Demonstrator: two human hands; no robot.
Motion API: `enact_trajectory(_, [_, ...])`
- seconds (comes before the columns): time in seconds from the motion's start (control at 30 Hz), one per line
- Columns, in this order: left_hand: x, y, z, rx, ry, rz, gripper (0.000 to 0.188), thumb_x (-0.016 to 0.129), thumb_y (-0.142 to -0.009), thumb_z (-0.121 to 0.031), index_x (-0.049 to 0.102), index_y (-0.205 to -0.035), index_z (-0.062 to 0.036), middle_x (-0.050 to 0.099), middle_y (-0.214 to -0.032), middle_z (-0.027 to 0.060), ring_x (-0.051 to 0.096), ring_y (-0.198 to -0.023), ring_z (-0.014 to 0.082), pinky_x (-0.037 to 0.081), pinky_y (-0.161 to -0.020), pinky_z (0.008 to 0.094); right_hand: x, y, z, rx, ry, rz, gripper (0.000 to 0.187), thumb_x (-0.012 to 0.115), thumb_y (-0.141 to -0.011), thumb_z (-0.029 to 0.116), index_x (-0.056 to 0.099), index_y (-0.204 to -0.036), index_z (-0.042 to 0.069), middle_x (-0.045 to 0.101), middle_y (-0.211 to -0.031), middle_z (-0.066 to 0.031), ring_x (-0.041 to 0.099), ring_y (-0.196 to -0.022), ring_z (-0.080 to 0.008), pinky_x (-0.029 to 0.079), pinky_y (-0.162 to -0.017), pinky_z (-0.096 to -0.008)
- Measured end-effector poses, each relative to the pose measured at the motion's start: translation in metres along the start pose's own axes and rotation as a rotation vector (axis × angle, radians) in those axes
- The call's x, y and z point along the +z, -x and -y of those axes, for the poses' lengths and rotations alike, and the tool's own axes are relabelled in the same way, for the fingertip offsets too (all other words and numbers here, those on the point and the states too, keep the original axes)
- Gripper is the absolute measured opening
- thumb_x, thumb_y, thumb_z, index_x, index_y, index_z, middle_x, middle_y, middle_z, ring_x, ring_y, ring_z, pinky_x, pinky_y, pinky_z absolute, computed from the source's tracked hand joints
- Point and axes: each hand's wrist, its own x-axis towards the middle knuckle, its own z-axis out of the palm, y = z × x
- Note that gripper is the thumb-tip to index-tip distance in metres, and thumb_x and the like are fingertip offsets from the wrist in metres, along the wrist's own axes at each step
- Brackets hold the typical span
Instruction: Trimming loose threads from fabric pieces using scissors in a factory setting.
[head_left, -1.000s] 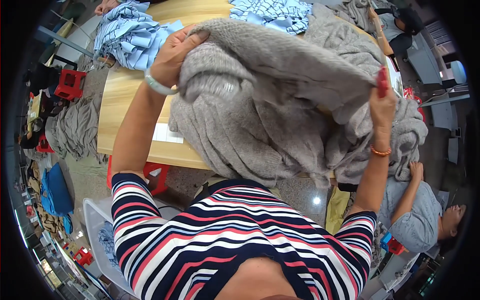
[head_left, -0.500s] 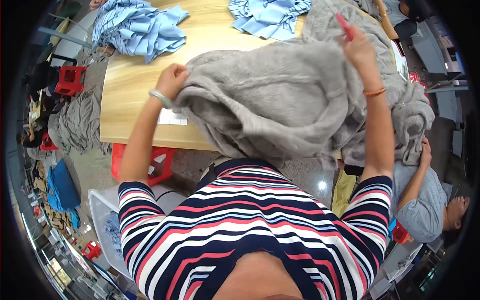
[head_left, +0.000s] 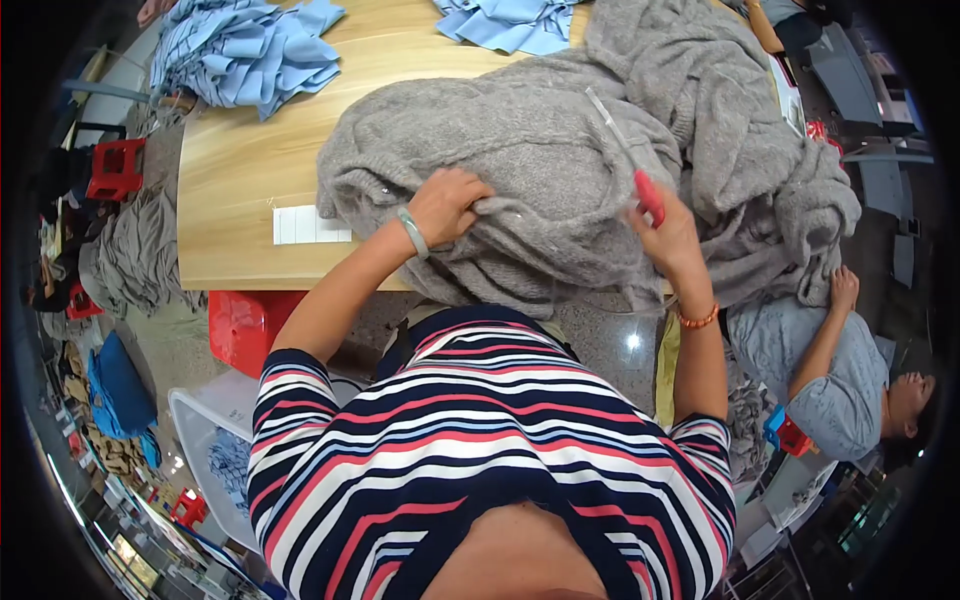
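Pinching a rolled fold of the fuzzy grey knitted garment (head_left: 530,165), the person's left hand (head_left: 450,205) sits at about 7 o'clock of the garment's middle, its thumb and fingers drawn together on the cloth. The right hand (head_left: 668,235), at about 4 o'clock, is curled round a slim tool with a red handle and narrow pale blade (head_left: 647,195), whose tip points toward 11 o'clock over the knit; whether its fingers also touch the cloth, I cannot tell.

The garment lies bunched along the near edge of the light wood-grain desk (head_left: 235,190). A strip of white paper (head_left: 311,226) is at 8 to 9 o'clock, a ruffled heap of pale blue cloth (head_left: 250,55) at 10, and a rumpled grey knitted heap (head_left: 715,120) between 2 and 3.

The step in hand looks like handling this fold. To do it well, I would keep the left pinch light but sure, spread the knit flat on both sides, and hold the blade clear of the loops and the left fingertips. Loose, fuzzy knit probably snags and stretches easily, so short, gentle shifts should serve better than tugs.
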Motion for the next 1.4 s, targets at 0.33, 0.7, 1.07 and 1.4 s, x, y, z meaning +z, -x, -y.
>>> enact_trajectory(0.33, [-0.028,0.009,0.026,-0.432,1.101,-0.156,0.023,0.056,-0.094,-0.019,0.063,-0.106,-0.0014,0.064,-0.094,-0.0032,0.057,-0.084,0.0051,0.047,-0.077,0.0211,0.063,0.044,-0.027,-0.048,-0.011,-0.048,0.031,0.068,-0.075,0.01,0.053,-0.103,0.008,0.059,-0.089,-0.0197,0.057,-0.088,-0.0426,0.047,-0.073,-0.0456])
enact_trajectory(0.7, [-0.018,0.031,0.066,-0.453,1.072,-0.545,0.026,0.056,-0.094,-0.026,0.058,-0.079,-0.0042,0.051,-0.069,-0.0071,0.042,-0.067,0.0019,0.037,-0.057,0.0223,0.003,-0.034,0.02,-0.19,0.034,-0.338,0.023,0.061,-0.079,0.008,0.054,-0.1,0.007,0.06,-0.09,-0.022,0.058,-0.086,-0.0434,0.046,-0.071,-0.0482])
enact_trajectory(1.07, [0.027,0.029,0.082,-0.716,0.24,-0.512,0.033,0.055,-0.087,-0.034,0.054,-0.077,-0.0017,0.058,-0.074,0.0225,0.057,-0.071,0.0411,0.044,-0.063,0.0457,0.056,-0.068,-0.017,-0.067,0.129,-0.212,0.014,0.056,-0.082,0.008,0.054,-0.096,0.005,0.06,-0.09,-0.0237,0.056,-0.087,-0.0461,0.045,-0.074,-0.0528])
enact_trajectory(1.4, [0.008,-0.035,-0.083,-0.233,-0.028,-0.694,0.044,0.065,-0.079,-0.017,0.055,-0.121,-0.0091,0.054,-0.123,0.0132,0.048,-0.116,0.0324,0.035,-0.099,0.0434,-0.007,-0.066,-0.028,-0.074,0.038,-0.178,0.014,0.056,-0.087,0.015,0.055,-0.099,0.008,0.061,-0.081,-0.0243,0.057,-0.08,-0.0454,0.045,-0.07,-0.0506])
